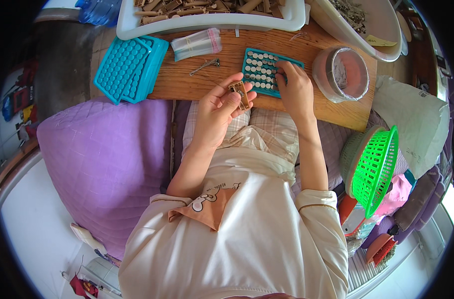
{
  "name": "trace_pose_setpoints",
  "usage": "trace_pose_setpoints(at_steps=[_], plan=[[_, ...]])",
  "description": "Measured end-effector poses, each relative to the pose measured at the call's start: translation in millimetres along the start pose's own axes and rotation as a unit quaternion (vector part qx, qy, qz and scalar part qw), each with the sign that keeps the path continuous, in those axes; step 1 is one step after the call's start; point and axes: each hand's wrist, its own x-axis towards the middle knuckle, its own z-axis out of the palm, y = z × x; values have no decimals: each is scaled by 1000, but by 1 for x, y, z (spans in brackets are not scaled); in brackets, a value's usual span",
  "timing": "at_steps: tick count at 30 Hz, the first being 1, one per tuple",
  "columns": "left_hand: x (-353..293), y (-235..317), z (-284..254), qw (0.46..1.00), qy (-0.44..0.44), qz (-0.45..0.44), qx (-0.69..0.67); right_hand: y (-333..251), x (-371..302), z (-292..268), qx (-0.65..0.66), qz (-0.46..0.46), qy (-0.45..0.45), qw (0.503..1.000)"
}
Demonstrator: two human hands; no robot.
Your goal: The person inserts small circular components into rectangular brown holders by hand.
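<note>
My left hand [218, 107] holds a small brown plastic casing [242, 94] between thumb and fingers, its hollow inner side with small metal-looking parts turned up. Just right of it, a teal tray [270, 52] lies on the wooden table with rows of small round silver-white discs [258, 70] that look like button cells. My right hand [298, 90] reaches over the tray's right part, thumb and fingers bent together down at the discs. Whatever is between those fingertips is hidden.
Stacked teal trays [132, 70] stand at the table's left, near clear plastic bags [197, 44] and a small metal piece [205, 66]. A white bin [212, 21] of brown parts is at the back. A round tub [322, 74] stands right, above a green basket [374, 169].
</note>
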Motion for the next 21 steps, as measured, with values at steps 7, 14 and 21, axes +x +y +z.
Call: trace_pose_setpoints(at_steps=[7,14,21], plan=[[-3,-1,-6,998,-50,-33,23,-60,-22,-26,260,-8,87,962],[-3,-5,0,999,-14,-45,25,-58,-24,-27,231,-140,36,962],[-6,-3,-4,994,-43,-45,94,-5,-22,-17,152,59,43,986]])
